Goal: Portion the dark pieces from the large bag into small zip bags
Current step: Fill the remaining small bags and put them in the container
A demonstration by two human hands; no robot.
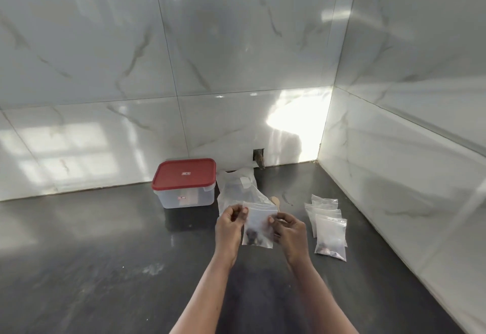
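Lid label [186, 173] illegible; left hand [229, 224], right hand [289, 231] pinch zip bag [259, 228]

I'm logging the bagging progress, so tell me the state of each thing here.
Small zip bag: held up, dark pieces at its bottom.
Left hand: pinches its top left corner.
Right hand: pinches its top right edge.
Large bag: lying on the counter.
Container: red lid on.
Filled bags: lying overlapped at the right.
Wooden spoon: mostly hidden behind the held bag.
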